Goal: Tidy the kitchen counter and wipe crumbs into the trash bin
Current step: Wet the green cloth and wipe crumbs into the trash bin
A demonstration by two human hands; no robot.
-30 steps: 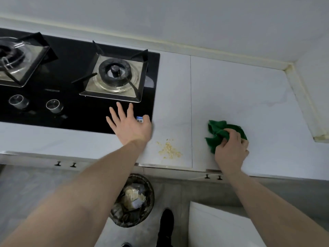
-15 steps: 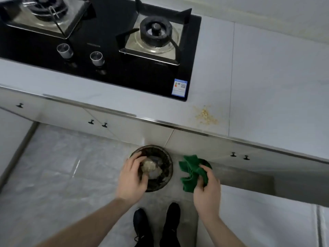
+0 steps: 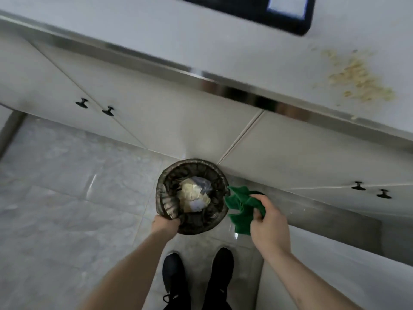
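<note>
- Round trash bin (image 3: 192, 196) on the grey marbled floor (image 3: 67, 186), lined with a crinkled dark bag, glossy and wrinkled around the rim; inside sits crumpled pale paper and plastic.
- Left hand (image 3: 165, 223) is at the bin's near rim, fingers curled over the edge and gripping it; fingertips are hidden by the liner.
- Right hand (image 3: 267, 222) is clamped on a green cloth (image 3: 240, 209), soft and fuzzy, bunched into ragged folds; thumb and fingers pinch it from the right side.
- The cloth hangs just beside the bin's right rim, its upper corner touching or nearly touching the liner — can't tell which.
- The cloth's long axis runs roughly from the far side toward the person's feet, its loose folds pointing left at the bin.
- Crumbs (image 3: 359, 82), pale yellow and grainy, lie scattered on the smooth white tabletop (image 3: 201, 41) at upper right, near its shiny metal front edge, well apart from both hands.
- White cabinet doors with small black knobs (image 3: 108, 111) stand below the edge.
- Black shoes (image 3: 220, 271) sit right behind the bin.
</note>
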